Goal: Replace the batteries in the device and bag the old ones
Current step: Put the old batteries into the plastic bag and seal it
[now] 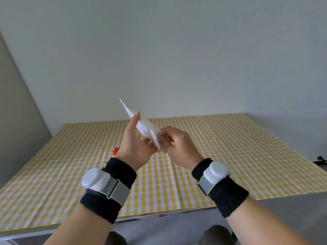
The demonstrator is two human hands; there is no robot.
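A small clear plastic bag (146, 129) with faint printing is held up in the air above the table, tilted with one corner pointing up and left. My left hand (136, 144) grips its left side, thumb along the top. My right hand (178, 144) pinches its lower right edge with curled fingers. What the bag contains cannot be made out. A red and white object (116, 151) peeks out on the table just behind my left wrist, mostly hidden. No batteries are visible.
The table (230, 156) carries a yellow and white checked cloth. Its near edge runs across the lower part of the view. A plain wall stands behind it. A small dark item (321, 159) sits past the table's right edge. Both wrists wear black bands with white sensors.
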